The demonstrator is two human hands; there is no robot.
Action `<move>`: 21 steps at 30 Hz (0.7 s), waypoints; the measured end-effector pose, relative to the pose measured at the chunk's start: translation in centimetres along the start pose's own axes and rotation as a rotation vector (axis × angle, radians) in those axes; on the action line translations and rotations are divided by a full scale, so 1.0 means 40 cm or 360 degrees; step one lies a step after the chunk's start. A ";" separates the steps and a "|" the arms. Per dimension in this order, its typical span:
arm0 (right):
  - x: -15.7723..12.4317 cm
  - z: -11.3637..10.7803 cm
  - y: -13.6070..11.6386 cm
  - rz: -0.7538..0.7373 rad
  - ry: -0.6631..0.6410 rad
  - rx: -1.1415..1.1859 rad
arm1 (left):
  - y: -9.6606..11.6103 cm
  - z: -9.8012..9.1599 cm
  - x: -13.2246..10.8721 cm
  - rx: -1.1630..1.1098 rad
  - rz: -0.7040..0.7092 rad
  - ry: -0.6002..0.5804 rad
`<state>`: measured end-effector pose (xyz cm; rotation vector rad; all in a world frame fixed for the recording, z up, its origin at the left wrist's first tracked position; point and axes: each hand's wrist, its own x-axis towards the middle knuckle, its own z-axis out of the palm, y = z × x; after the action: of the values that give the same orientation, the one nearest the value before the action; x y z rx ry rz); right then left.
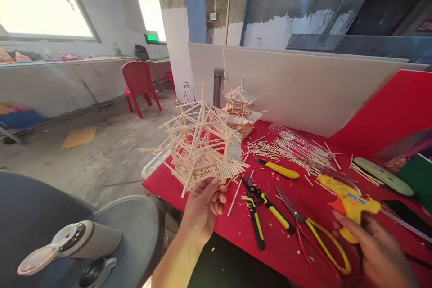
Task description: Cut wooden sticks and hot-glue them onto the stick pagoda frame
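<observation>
A pagoda-like model of pale wooden sticks (pixel 199 144) stands at the table's left edge, its upper frame bare and part of its lower roof covered. My left hand (pixel 207 202) is at its near lower edge, thumb and forefinger pinched together; what lies between them is too small to make out. In my right hand (pixel 378 243) is a yellow hot glue gun (pixel 354 198) with an orange trigger, nozzle pointing left and a glue stick at its rear. Between the hands lie black-and-yellow pruning shears (pixel 259 202), scissors (pixel 303 220) with red and yellow handles, and a yellow utility knife (pixel 281 169).
Behind stands a second stick pagoda (pixel 241 108). Loose sticks (pixel 290 150) and a plastic bag cover part of the red table (pixel 232 229). White boards (pixel 286 85) rise behind it. A bottle (pixel 91 238) lies on a grey stool (pixel 141 220) at left.
</observation>
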<state>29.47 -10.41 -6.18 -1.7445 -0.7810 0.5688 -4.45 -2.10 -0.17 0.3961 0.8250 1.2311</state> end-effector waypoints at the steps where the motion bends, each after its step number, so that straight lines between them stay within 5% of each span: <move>1: -0.019 0.016 -0.031 0.0113 -0.0076 0.0140 | 0.000 0.001 0.003 0.0003 -0.0002 0.0006; 7: -0.128 0.117 -0.196 -0.0054 -0.0603 0.0269 | 0.002 0.010 0.019 0.0037 -0.0004 0.0033; 12: -0.183 0.189 -0.280 -0.0186 -0.0670 0.0101 | 0.002 0.020 0.022 0.0076 0.0034 0.0062; 17: -0.171 0.232 -0.318 -0.0635 -0.0889 -0.0210 | 0.004 0.027 0.020 0.0148 0.0027 0.0110; 21: -0.164 0.267 -0.345 -0.0925 -0.0808 -0.0404 | 0.003 0.025 0.020 0.0181 0.0041 0.0097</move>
<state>14.43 -5.78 3.82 -1.4964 -1.7081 0.5260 -3.71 -1.15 0.30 0.4641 0.9478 1.2281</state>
